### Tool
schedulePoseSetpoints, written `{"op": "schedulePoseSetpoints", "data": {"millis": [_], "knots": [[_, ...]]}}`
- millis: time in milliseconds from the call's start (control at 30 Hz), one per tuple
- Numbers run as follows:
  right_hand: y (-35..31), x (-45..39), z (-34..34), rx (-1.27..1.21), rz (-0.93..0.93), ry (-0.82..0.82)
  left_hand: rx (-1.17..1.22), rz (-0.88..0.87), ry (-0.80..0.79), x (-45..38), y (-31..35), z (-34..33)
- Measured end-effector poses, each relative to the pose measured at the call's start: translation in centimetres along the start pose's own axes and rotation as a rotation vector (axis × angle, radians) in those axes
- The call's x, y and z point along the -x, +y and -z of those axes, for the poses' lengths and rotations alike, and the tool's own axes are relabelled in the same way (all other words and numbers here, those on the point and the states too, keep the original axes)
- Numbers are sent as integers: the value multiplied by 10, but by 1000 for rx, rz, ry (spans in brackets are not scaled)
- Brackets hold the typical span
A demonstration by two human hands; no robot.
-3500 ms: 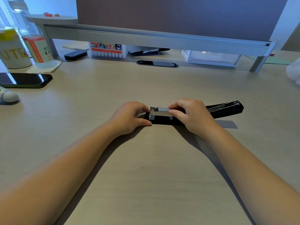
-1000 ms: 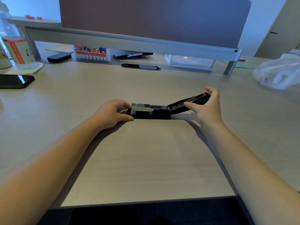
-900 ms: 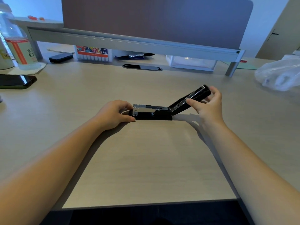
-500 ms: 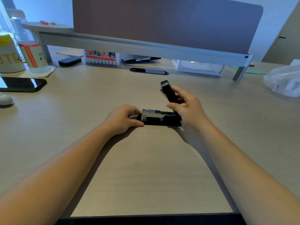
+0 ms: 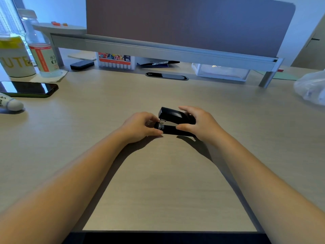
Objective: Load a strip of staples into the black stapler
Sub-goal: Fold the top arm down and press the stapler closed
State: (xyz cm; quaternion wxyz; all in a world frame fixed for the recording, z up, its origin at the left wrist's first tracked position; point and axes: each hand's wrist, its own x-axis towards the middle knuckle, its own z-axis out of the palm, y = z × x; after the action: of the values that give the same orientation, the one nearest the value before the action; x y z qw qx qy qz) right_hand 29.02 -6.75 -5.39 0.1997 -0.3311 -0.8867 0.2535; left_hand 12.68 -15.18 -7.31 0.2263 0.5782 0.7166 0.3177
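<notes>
The black stapler (image 5: 173, 118) lies on the wooden desk at the centre, its front end pointing left. Its black top cover is folded down over the silver metal magazine, with a small gap at the front where the metal shows. My left hand (image 5: 140, 126) pinches the front end of the base between thumb and fingers. My right hand (image 5: 202, 123) wraps the rear half, fingers on the cover and thumb against the base. No loose staple strip is visible.
A dark phone (image 5: 29, 88) and a white tube (image 5: 10, 103) lie at the far left, with a bottle (image 5: 41, 48) and a can (image 5: 15, 57) behind. A marker box (image 5: 115, 61) and clear tray (image 5: 220, 73) sit under the shelf. A plastic bag (image 5: 311, 87) lies at right.
My right hand has swung the top cover from flat open at the right, up and over, down onto the magazine. My left hand has kept its hold on the front end.
</notes>
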Motion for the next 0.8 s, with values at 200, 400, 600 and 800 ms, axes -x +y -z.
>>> {"op": "schedulePoseSetpoints", "data": {"millis": [200,400,600,800], "knots": [[21,15,4,-138,-140,1,367,124,4,-8,6,9],[22,18,0,-153,-106,59,427,208,12,-11,14,1],[21,17,-2,-135,-112,72,447,145,105,-11,12,-5],[21,19,-4,-129,-140,106,395,98,46,-8,4,-5]]}}
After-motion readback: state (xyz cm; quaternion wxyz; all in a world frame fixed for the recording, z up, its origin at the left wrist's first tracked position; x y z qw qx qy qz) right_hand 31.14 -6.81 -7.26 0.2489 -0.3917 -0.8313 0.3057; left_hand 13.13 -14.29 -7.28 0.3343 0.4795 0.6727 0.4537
